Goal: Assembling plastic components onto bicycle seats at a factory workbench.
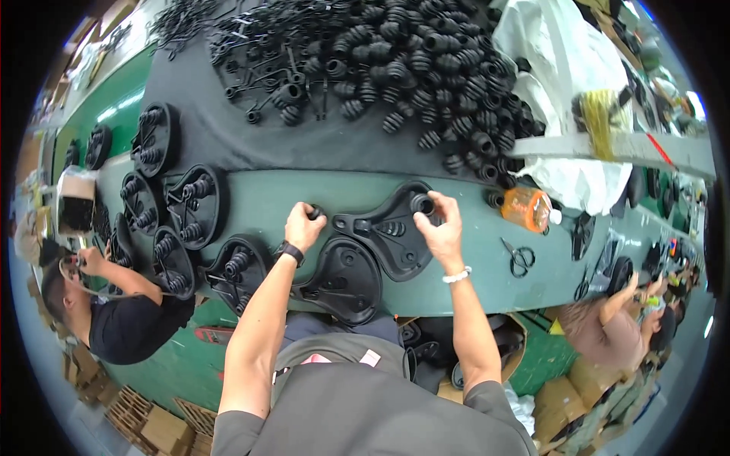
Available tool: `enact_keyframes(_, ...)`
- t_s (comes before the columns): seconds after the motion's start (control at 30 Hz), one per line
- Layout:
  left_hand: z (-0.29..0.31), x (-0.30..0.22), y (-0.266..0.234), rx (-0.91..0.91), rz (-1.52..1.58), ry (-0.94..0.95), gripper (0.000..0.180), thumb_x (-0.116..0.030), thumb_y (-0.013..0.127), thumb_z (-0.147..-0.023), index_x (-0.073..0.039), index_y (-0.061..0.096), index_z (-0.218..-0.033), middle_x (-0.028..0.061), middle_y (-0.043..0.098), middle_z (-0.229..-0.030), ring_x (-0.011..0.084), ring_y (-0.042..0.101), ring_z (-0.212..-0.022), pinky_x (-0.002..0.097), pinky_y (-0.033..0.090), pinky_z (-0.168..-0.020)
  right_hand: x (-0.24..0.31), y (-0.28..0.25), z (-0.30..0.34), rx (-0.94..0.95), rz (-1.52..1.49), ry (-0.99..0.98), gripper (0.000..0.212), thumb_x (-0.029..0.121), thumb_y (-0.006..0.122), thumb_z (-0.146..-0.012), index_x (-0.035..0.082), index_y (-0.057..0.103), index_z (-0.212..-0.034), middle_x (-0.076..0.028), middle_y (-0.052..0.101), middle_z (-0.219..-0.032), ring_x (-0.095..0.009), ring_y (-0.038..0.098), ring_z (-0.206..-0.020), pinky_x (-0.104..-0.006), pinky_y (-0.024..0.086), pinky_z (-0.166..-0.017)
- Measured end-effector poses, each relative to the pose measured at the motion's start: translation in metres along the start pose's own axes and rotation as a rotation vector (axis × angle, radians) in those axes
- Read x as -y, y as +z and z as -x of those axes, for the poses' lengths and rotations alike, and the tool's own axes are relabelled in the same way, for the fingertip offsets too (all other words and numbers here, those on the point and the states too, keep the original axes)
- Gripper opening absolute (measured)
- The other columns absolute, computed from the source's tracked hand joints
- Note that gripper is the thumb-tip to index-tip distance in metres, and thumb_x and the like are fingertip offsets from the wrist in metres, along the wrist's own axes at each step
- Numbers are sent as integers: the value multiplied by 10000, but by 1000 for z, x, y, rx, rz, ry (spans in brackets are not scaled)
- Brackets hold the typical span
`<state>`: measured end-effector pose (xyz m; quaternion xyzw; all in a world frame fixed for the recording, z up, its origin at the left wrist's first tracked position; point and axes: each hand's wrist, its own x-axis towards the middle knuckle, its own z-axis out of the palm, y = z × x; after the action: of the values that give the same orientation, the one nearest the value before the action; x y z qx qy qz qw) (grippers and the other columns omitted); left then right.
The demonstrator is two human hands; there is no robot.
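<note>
My right hand (pixel 441 224) grips a black ribbed sleeve (pixel 420 203) between thumb and fingers, at the far end of an upturned black bike saddle shell (pixel 411 258). Another ribbed sleeve (pixel 391 228) lies in that shell. To its left, my left hand (pixel 302 228) is closed round a small black ribbed sleeve (pixel 314 212), mostly hidden by the fingers. A second saddle shell (pixel 346 277) rests at the near table edge, between my forearms, with no sleeves seen on it.
Ribbed sleeves (pixel 426 68) and thin black metal parts (pixel 262 57) are heaped on a dark cloth (pixel 205 121). Saddle shells fitted with sleeves (pixel 198 205) stand at left. Scissors (pixel 519 258) and an orange bottle (pixel 526 209) lie right. Co-workers sit on both sides.
</note>
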<state>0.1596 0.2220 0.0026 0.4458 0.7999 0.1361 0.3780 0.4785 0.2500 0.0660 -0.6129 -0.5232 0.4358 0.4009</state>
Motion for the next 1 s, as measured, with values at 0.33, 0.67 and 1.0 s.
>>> enact_keyframes(0.33,113,-98,46,272,44,504,576,-195,869,-769,4,559,-1212,177,702,-1147,341,712,-983,394,575,-859,-26,-28,50,-62,-62,326,509,119,820,-789,17,650,-1257,-110,628,-1211,-212,625,-1032,-330,520,-924)
enact_keyframes(0.67,114,-103,101,390,-312,868,633,-230,782,-833,-29,528,-1377,146,595,-1332,324,571,-1188,419,454,-1055,-11,-19,4,-42,538,-168,453,160,845,-742,60,679,-1152,-137,539,-1076,-340,545,-1028,-451,489,-887)
enact_keyframes(1.0,105,-90,95,382,-295,937,563,-253,759,-848,-18,573,-1324,146,629,-1287,314,581,-1174,426,435,-1066,-34,20,-15,256,962,-281,371,102,692,-814,54,615,-1174,-149,578,-1133,-337,560,-1054,-430,506,-909)
